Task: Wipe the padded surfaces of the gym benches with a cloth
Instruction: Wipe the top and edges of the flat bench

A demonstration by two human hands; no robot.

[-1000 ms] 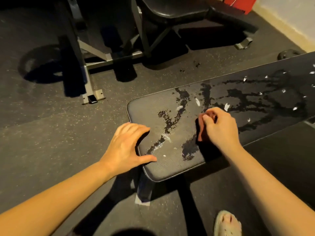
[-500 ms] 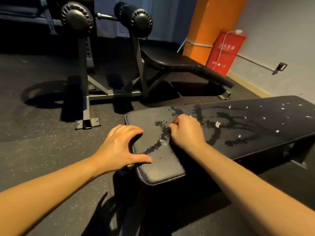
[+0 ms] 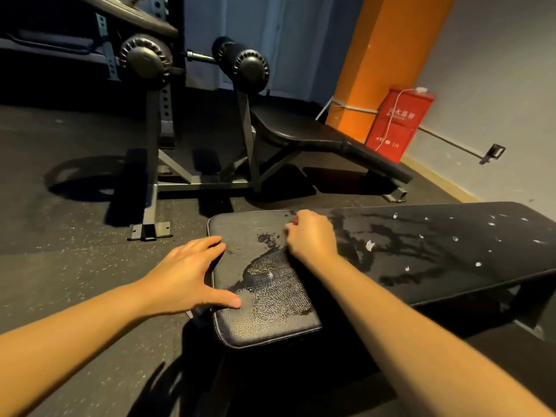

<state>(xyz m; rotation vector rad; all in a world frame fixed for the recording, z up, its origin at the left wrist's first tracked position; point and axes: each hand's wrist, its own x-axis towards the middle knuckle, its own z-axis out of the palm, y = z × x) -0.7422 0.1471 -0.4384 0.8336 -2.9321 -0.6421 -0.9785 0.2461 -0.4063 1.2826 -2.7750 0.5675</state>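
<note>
A flat black padded bench (image 3: pixel 451 254) runs from the middle of the view to the right, streaked with wet marks and dotted with small white flecks. My right hand (image 3: pixel 313 236) lies curled on the pad near its far edge at the left end, gripping a small cloth that is almost wholly hidden under the fingers. My left hand (image 3: pixel 189 275) rests open against the bench's left end, fingers spread along the edge and the thumb lying on the pad. A second black bench (image 3: pixel 316 139), an angled one with roller pads, stands behind.
The angled bench's metal frame and feet (image 3: pixel 150 230) stand on the dark speckled rubber floor (image 3: pixel 75 266) to the left. An orange pillar (image 3: pixel 385 55) and a red box (image 3: pixel 400 124) stand against the grey wall at the back right.
My right hand has slid with the cloth from the pad's middle toward its far left corner. The camera has tilted up. My left hand stays at the bench end.
</note>
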